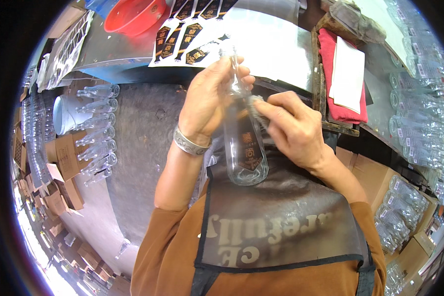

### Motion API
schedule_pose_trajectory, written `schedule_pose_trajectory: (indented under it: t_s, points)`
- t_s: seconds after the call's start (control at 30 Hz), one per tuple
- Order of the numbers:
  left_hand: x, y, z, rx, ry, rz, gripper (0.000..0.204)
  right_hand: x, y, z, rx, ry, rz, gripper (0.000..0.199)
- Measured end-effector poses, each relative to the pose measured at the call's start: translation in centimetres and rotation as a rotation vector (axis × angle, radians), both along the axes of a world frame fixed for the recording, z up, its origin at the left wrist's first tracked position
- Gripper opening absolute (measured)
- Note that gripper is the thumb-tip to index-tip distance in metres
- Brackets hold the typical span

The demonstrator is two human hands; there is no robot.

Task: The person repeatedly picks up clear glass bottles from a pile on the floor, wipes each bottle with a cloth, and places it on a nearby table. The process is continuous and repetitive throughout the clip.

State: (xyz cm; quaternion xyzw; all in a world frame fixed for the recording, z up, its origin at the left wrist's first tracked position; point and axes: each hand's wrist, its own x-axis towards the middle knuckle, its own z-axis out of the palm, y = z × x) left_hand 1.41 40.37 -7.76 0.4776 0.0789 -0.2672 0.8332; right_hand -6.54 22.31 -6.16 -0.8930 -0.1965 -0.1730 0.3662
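A clear glass bottle point(232, 143) hangs tilted in front of my apron, neck up and base toward me. Its side bears a dark decal point(249, 148) with orange-gold marks. My left hand point(209, 93) is closed round the bottle's neck and shoulder. Between the bent fingers of my right hand point(293, 126) is a small greyish cloth point(257, 109), pressed against the bottle's right side near the shoulder. The fingers partly hide the cloth. Beyond the bottle, a sheet of dark decals point(190, 42) lies on the metal table point(116, 56).
A red plastic basin point(134, 18) stands at the table's far left. To the right, a folded red cloth point(325, 59) lies in a wooden tray under a white pad point(347, 74). Rows of clear bottles point(99, 121) flank me, with cardboard boxes point(66, 153) at left.
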Motion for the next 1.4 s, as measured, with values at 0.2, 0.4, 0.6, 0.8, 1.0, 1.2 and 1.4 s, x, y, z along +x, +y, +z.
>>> schedule_pose_trajectory:
  t_s: [0.2,0.4,0.6,0.8,1.0,1.2,1.4]
  points:
    - [1.6,8.8,-1.2,0.046,-0.167,0.355,0.043,-0.5,-0.7,-1.0,0.089,0.167,0.04,0.04]
    - [1.7,24.5,-9.6,0.816,-0.453,0.819,0.03,-0.5,-1.1,-1.7,0.121,0.24,0.021,0.031]
    - [0.1,37.4,-20.2,1.411,-0.392,1.021,0.035,0.3,-0.5,-2.4,0.1,0.344,0.07,0.03]
    - [0.2,40.6,-23.3,1.463,-0.221,1.108,0.043,0.9,0.2,-2.5,0.094,0.347,0.094,0.03]
    - [-0.9,42.2,-22.9,2.012,-0.229,1.005,0.052,1.1,-0.6,-2.1,0.134,0.419,0.143,0.031]
    - [6.8,30.1,-11.0,1.524,-0.769,1.185,0.046,1.0,-3.4,-0.7,0.223,0.271,0.174,0.029]
    - [17.3,-3.0,7.2,0.792,-1.301,0.655,0.041,0.4,-7.7,1.8,0.382,0.138,0.131,0.032]
